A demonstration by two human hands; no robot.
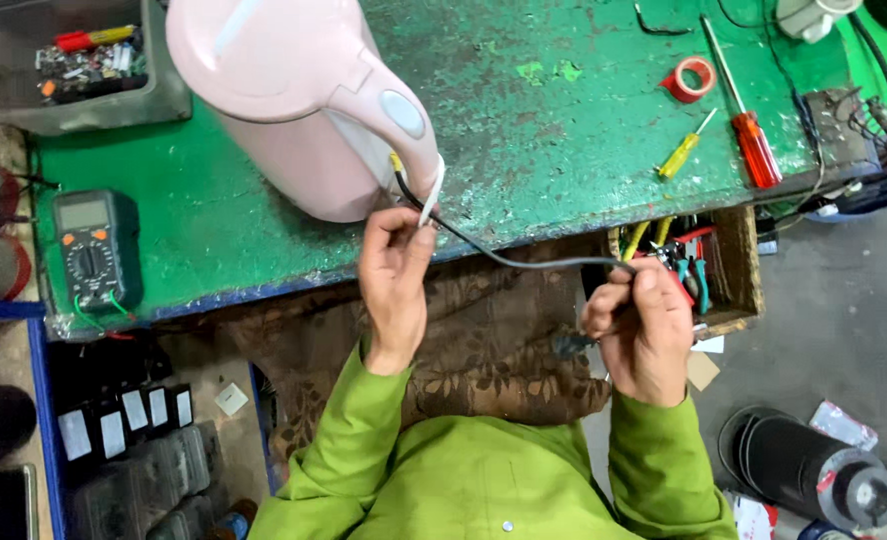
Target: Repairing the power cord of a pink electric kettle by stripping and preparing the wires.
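A pink electric kettle [294, 100] lies on its side on the worn green workbench [554, 130], its handle base toward me. My left hand [396, 285] pinches a white wire end at the bottom of the handle, where a yellow piece shows. A black cable [524, 260] runs from there to my right hand [644, 325], which grips it near a dark end piece, just in front of the open drawer.
A multimeter [94, 250] sits at the bench's left edge. A grey bin of parts [84, 65] stands far left. Red and yellow screwdrivers [749, 140] and a red tape roll [691, 78] lie right. The wooden drawer [734, 270] holds pliers. Boxes lie on the floor left.
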